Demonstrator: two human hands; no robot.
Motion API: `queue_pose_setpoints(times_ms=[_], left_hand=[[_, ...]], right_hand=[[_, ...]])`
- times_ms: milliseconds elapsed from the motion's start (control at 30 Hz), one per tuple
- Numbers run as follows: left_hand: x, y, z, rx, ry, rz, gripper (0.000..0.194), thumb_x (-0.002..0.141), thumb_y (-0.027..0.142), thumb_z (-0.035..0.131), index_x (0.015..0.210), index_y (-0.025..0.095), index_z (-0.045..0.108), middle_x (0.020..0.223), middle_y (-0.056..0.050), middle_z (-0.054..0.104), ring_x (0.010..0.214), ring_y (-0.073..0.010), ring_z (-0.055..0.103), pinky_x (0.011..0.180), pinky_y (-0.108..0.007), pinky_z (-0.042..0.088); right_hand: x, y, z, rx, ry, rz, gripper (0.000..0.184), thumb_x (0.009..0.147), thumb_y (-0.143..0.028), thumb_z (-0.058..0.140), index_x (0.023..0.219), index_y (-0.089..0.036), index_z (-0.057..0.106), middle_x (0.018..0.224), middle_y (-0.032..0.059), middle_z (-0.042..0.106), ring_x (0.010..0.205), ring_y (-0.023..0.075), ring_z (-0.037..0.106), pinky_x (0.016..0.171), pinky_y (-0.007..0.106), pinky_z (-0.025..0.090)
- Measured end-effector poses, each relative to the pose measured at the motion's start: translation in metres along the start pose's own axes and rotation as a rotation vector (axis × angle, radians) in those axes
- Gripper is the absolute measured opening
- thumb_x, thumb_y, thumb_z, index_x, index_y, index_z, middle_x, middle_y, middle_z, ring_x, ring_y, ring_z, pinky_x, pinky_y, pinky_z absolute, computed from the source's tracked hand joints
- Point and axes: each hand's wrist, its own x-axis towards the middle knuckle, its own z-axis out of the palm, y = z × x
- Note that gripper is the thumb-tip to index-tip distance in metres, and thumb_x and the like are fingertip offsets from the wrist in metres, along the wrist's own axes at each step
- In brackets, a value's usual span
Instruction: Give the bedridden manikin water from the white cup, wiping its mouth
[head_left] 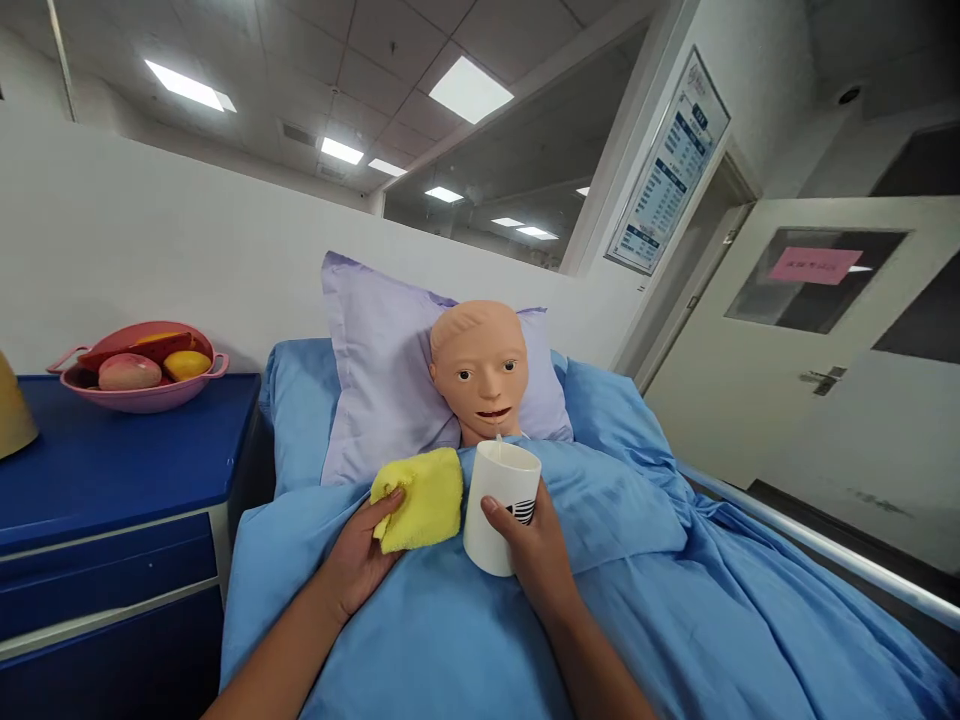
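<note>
A training manikin lies in the bed with its head on a lilac pillow, covered to the neck by a blue sheet. My right hand is wrapped round a white mug, held just below the manikin's chin; a thin straw rises from the mug toward its mouth. My left hand grips a folded yellow cloth, held on the sheet beside the mug, at the manikin's shoulder.
A blue bedside cabinet stands at the left, bearing a pink bowl of fruit and a yellow object at the frame edge. A metal bed rail runs along the right. A door stands behind it.
</note>
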Motion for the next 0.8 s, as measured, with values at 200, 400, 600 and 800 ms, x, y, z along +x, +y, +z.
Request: queue_pose_setpoints(times_ms=[200,400,600,800], left_hand=[[0.001,-0.001,-0.004,0.008,-0.059,0.034,0.042,0.085,0.021,0.064,0.126,0.013,0.057,0.118,-0.012,0.069,0.115,-0.0257,0.063,0.104,-0.038,0.049],[-0.001,-0.001,-0.001,0.031,-0.048,0.053,0.035,0.084,0.020,0.065,0.118,0.012,0.062,0.111,-0.011,0.071,0.109,-0.0237,0.066,0.101,-0.034,0.051],[-0.004,-0.001,0.000,0.024,-0.052,0.051,0.035,0.084,0.020,0.065,0.119,0.012,0.061,0.111,-0.010,0.071,0.110,-0.0233,0.065,0.101,-0.034,0.051],[-0.004,-0.001,-0.001,0.034,-0.055,0.053,0.037,0.084,0.021,0.065,0.120,0.012,0.061,0.111,-0.011,0.071,0.110,-0.0238,0.065,0.100,-0.034,0.051]], right_hand=[[0.002,0.003,0.000,0.063,0.003,0.067,0.060,0.065,-0.051,0.078,0.114,-0.021,0.059,0.093,0.0050,0.071,0.081,0.0251,0.066,0.065,0.033,0.054],[0.007,0.011,-0.002,0.179,0.017,0.156,0.059,0.068,-0.050,0.077,0.117,-0.022,0.059,0.098,0.0060,0.073,0.085,0.0266,0.069,0.066,0.035,0.056],[0.008,0.017,-0.004,0.216,0.051,0.187,0.058,0.070,-0.051,0.076,0.119,-0.022,0.061,0.096,0.0068,0.073,0.080,0.0246,0.069,0.063,0.033,0.056],[0.007,0.018,-0.003,0.225,0.068,0.155,0.056,0.072,-0.049,0.075,0.118,-0.022,0.061,0.100,0.0069,0.073,0.085,0.0247,0.069,0.067,0.033,0.056]])
